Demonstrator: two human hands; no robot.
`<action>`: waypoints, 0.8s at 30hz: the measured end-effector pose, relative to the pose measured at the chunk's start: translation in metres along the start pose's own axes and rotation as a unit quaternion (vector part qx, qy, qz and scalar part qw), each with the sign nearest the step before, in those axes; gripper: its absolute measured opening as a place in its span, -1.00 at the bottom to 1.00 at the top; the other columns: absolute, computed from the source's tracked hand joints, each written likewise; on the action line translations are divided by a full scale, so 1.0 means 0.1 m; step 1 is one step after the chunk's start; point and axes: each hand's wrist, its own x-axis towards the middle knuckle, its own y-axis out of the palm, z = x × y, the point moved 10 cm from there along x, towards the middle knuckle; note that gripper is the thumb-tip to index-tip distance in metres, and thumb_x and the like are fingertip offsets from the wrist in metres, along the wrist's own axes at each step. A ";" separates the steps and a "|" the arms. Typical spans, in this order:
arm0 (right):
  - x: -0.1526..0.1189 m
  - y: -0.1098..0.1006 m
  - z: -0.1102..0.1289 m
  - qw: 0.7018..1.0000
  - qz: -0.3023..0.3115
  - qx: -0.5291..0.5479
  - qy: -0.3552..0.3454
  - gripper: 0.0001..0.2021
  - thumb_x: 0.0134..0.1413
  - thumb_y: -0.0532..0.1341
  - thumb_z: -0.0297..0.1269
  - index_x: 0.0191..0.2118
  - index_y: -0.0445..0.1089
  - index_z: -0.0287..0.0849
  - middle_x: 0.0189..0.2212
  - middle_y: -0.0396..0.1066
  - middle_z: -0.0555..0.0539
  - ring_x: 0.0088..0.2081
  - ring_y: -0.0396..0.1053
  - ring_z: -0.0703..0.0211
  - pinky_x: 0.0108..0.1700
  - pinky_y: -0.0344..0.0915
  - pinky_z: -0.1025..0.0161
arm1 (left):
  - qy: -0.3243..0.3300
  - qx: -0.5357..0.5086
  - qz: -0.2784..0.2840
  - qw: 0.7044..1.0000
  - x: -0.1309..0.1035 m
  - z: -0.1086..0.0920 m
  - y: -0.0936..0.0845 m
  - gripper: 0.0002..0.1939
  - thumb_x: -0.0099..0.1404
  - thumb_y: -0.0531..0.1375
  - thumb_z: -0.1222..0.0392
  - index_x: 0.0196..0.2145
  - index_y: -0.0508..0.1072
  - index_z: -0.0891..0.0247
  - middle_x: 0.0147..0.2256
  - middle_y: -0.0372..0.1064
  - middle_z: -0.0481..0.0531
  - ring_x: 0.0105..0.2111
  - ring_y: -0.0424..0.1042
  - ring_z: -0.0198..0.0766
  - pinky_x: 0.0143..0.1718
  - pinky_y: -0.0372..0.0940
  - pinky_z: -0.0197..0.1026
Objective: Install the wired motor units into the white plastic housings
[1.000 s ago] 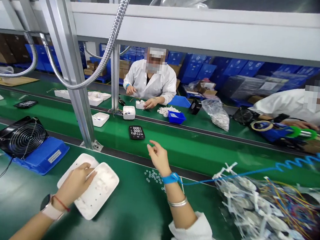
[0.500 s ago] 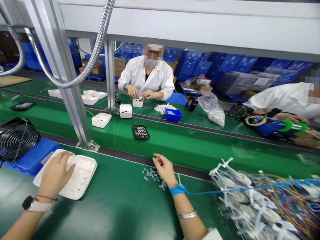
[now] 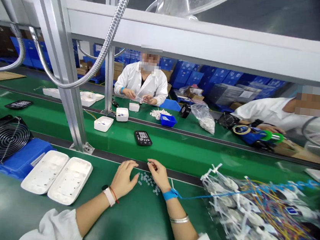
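My left hand (image 3: 125,177) is over the green worktop at the left edge of a scatter of small clear rings (image 3: 145,180). Its fingers stretch forward with the thumb apart, and nothing shows in it. On the other side of the rings is my right hand (image 3: 159,176), fingers loosely bent and apart, with no held thing visible. A blue wrist strap (image 3: 171,194) circles my right wrist. Two white plastic housings (image 3: 44,172) lie side by side, hollow side up, to the left of my hands.
A black fan (image 3: 6,139) and a blue box (image 3: 32,159) stand at left. Bagged parts with coloured wires (image 3: 264,220) fill the right. Beyond a metal post (image 3: 71,113), a black display panel (image 3: 143,138) and white housings (image 3: 103,124) lie on the green conveyor. Two co-workers sit opposite.
My left hand has left the white housings and moved right to the rings. The two housings now lie fully uncovered. My right hand stays by the rings. The camera view has shifted.
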 end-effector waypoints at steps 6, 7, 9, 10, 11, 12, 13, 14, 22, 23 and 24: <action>0.00 0.03 -0.04 1.000 0.009 -0.016 0.007 -0.68 0.02 0.11 -0.09 -0.25 0.43 -0.23 -0.54 0.37 -0.05 -0.52 0.26 0.22 -0.43 0.24 0.28 | -0.005 0.010 0.088 0.996 -0.05 0.13 0.18 -0.64 0.14 0.15 0.27 -0.07 0.34 0.21 -0.07 0.35 0.10 -0.03 0.26 -0.09 0.00 0.16 0.01; 0.00 0.04 -0.05 1.000 0.010 -0.017 0.008 -0.68 0.02 0.11 -0.10 -0.24 0.43 -0.23 -0.53 0.37 -0.05 -0.51 0.27 0.22 -0.43 0.24 0.28 | -0.003 0.011 0.094 0.995 -0.06 0.13 0.20 -0.65 0.14 0.14 0.27 -0.07 0.35 0.20 -0.08 0.36 0.08 -0.03 0.26 -0.09 0.00 0.16 0.00; -0.01 0.04 -0.06 1.000 0.011 -0.020 0.009 -0.67 0.03 0.10 -0.11 -0.24 0.43 -0.25 -0.52 0.37 -0.05 -0.51 0.27 0.22 -0.42 0.24 0.29 | 0.002 0.009 0.104 0.994 -0.07 0.12 0.23 -0.66 0.16 0.14 0.28 -0.07 0.37 0.18 -0.11 0.39 0.06 -0.04 0.26 -0.10 -0.01 0.16 -0.01; -0.01 0.04 -0.06 1.000 0.012 -0.022 0.008 -0.67 0.03 0.10 -0.11 -0.24 0.43 -0.25 -0.52 0.38 -0.06 -0.50 0.27 0.22 -0.41 0.24 0.28 | 0.004 0.007 0.108 0.994 -0.07 0.11 0.25 -0.67 0.16 0.13 0.29 -0.08 0.38 0.17 -0.12 0.41 0.05 -0.05 0.27 -0.11 -0.01 0.16 -0.02; -0.01 0.04 -0.07 1.000 0.012 -0.024 0.009 -0.67 0.03 0.10 -0.12 -0.23 0.43 -0.26 -0.51 0.38 -0.06 -0.50 0.27 0.22 -0.41 0.24 0.28 | 0.006 0.003 0.112 0.994 -0.07 0.11 0.25 -0.67 0.17 0.13 0.30 -0.08 0.40 0.16 -0.14 0.42 0.04 -0.06 0.28 -0.12 -0.01 0.16 -0.02; -0.01 0.04 -0.07 1.000 0.013 -0.027 0.009 -0.68 0.03 0.10 -0.12 -0.23 0.43 -0.26 -0.51 0.38 -0.06 -0.49 0.27 0.22 -0.40 0.24 0.28 | 0.007 -0.001 0.113 0.994 -0.07 0.11 0.26 -0.68 0.17 0.12 0.31 -0.10 0.41 0.15 -0.15 0.43 0.03 -0.07 0.29 -0.13 -0.02 0.16 -0.03; -0.01 0.05 -0.08 0.999 0.015 -0.029 0.010 -0.68 0.04 0.10 -0.12 -0.23 0.43 -0.26 -0.50 0.38 -0.07 -0.49 0.27 0.22 -0.40 0.24 0.28 | 0.008 -0.006 0.115 0.993 -0.07 0.11 0.26 -0.69 0.17 0.13 0.32 -0.11 0.42 0.14 -0.16 0.44 0.02 -0.08 0.29 -0.13 -0.02 0.16 -0.04; -0.01 0.06 -0.09 0.999 0.017 -0.030 0.011 -0.68 0.04 0.10 -0.12 -0.23 0.42 -0.26 -0.50 0.38 -0.07 -0.48 0.28 0.21 -0.39 0.24 0.28 | 0.009 -0.010 0.116 0.993 -0.07 0.11 0.26 -0.70 0.17 0.13 0.33 -0.13 0.44 0.13 -0.17 0.45 0.01 -0.09 0.30 -0.14 -0.02 0.16 -0.04; -0.01 0.07 -0.09 0.999 0.026 -0.037 0.008 -0.69 0.06 0.09 -0.13 -0.22 0.41 -0.25 -0.50 0.37 -0.06 -0.48 0.27 0.21 -0.39 0.24 0.28 | 0.022 -0.006 0.113 0.993 -0.07 0.08 0.27 -0.81 0.18 0.17 0.33 -0.26 0.50 0.13 -0.28 0.50 -0.05 -0.22 0.33 -0.19 -0.12 0.16 -0.09; -0.01 0.08 -0.09 0.999 0.026 -0.038 0.007 -0.68 0.06 0.09 -0.13 -0.23 0.41 -0.26 -0.50 0.37 -0.06 -0.48 0.27 0.22 -0.39 0.24 0.28 | 0.024 -0.001 0.115 0.993 -0.07 0.07 0.28 -0.82 0.19 0.16 0.33 -0.27 0.50 0.14 -0.29 0.50 -0.05 -0.23 0.33 -0.19 -0.13 0.15 -0.09; -0.01 0.08 -0.09 0.999 0.026 -0.039 0.005 -0.68 0.06 0.09 -0.13 -0.23 0.41 -0.26 -0.50 0.37 -0.06 -0.48 0.27 0.22 -0.39 0.24 0.28 | 0.026 0.004 0.117 0.993 -0.07 0.07 0.28 -0.82 0.20 0.16 0.33 -0.27 0.50 0.14 -0.30 0.50 -0.05 -0.24 0.33 -0.20 -0.14 0.15 -0.10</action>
